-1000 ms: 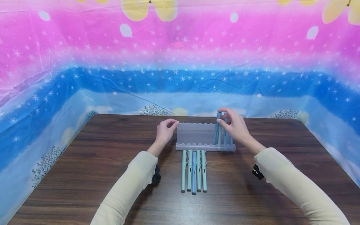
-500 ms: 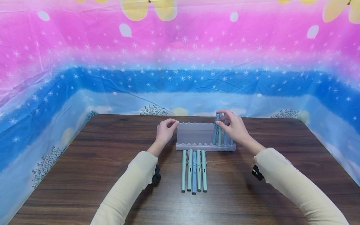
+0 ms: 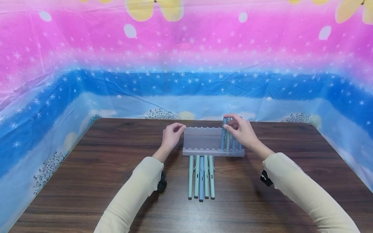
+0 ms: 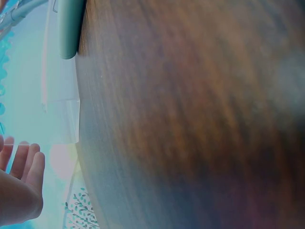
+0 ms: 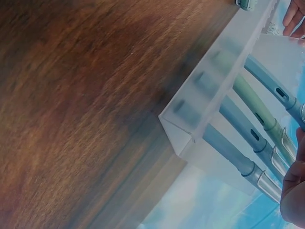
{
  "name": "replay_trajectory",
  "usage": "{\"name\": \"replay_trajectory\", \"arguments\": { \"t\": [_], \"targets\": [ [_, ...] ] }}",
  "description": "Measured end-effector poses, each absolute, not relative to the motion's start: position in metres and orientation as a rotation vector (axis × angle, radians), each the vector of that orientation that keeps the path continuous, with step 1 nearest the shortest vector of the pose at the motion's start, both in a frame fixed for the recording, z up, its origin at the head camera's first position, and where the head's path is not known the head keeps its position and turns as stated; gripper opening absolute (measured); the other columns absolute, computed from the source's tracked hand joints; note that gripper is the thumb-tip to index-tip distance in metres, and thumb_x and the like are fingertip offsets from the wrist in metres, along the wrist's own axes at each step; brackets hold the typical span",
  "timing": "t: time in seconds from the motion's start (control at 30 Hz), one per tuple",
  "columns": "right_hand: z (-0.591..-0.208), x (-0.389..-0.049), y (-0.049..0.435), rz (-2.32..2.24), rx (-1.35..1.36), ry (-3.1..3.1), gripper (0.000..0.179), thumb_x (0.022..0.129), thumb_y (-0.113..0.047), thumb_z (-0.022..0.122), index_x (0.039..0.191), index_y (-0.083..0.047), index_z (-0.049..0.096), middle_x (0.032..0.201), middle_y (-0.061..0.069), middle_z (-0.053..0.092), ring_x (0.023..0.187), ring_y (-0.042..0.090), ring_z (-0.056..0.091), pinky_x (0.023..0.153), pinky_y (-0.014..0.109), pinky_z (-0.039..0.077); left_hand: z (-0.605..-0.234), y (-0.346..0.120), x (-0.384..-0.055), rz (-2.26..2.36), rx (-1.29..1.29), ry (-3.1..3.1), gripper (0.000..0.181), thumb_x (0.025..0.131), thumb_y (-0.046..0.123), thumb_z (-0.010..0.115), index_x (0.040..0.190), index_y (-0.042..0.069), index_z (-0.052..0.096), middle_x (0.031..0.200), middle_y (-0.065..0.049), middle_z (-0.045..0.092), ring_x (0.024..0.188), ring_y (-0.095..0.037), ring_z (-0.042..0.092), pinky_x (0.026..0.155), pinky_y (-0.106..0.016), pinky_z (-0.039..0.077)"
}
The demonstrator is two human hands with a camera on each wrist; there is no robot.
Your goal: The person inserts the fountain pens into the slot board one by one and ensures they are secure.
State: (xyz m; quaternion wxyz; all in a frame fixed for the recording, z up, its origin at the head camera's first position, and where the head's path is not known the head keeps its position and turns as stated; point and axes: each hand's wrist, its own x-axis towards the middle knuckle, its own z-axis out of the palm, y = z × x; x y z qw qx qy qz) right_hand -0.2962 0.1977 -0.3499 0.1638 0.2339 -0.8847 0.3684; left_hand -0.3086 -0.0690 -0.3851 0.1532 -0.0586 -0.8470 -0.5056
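A translucent pen rack (image 3: 204,138) with a notched top edge and notched front lip stands on the table. My left hand (image 3: 172,136) pinches its upper left corner between thumb and fingers. My right hand (image 3: 243,129) holds a blue fountain pen (image 3: 223,139) near its capped top, thumb on the near side. That pen stands nearly upright with its lower end in a rack slot. To its right stand a green pen (image 5: 257,106) and two more blue pens (image 5: 228,150), partly hidden behind my right hand in the head view.
In front of the rack several pens lie side by side: green pens (image 3: 190,178) around one blue pen (image 3: 201,179). The brown wooden table (image 3: 102,174) reaches back to a patterned cloth (image 3: 186,81) hanging on three sides.
The blue pen in my right hand has gone from a slight tilt to nearly upright, its top shifting a little left and down. My left hand stays at the rack's corner.
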Motion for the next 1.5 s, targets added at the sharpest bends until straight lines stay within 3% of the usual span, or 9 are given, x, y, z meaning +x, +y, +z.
{"name": "replay_trajectory", "arguments": {
  "t": [0.27, 0.6, 1.5],
  "targets": [
    [-0.352, -0.298, 0.2, 0.939, 0.716, -2.534, 0.041, 0.084, -0.017, 0.061, 0.122, -0.015, 0.047, 0.088, 0.003, 0.061, 0.053, 0.018, 0.048, 0.044, 0.031, 0.038, -0.383, -0.068, -0.308, -1.454, -0.159, -2.439, 0.02, 0.086, 0.023, 0.058, 0.094, 0.007, 0.067, 0.091, -0.004, 0.064, 0.084, -0.018, 0.056, 0.079, -0.032, 0.042],
    [-0.35, -0.299, 0.202, 0.78, 0.758, -2.673, 0.058, 0.081, -0.018, 0.064, 0.131, -0.013, 0.036, 0.067, -0.003, 0.053, 0.05, 0.013, 0.046, 0.047, 0.031, 0.038, -0.385, -0.069, -0.307, -1.439, -0.153, -2.451, 0.02, 0.086, 0.023, 0.058, 0.095, 0.007, 0.067, 0.091, -0.004, 0.064, 0.085, -0.019, 0.056, 0.08, -0.033, 0.041],
    [-0.341, -0.305, 0.196, 0.698, 0.662, -2.837, 0.064, 0.082, -0.022, 0.063, 0.137, -0.014, 0.031, 0.06, 0.0, 0.049, 0.048, 0.015, 0.044, 0.044, 0.031, 0.036, -0.384, -0.069, -0.307, -1.434, -0.153, -2.449, 0.02, 0.086, 0.024, 0.058, 0.094, 0.007, 0.067, 0.091, -0.004, 0.064, 0.086, -0.019, 0.056, 0.08, -0.033, 0.041]
  ]
}}
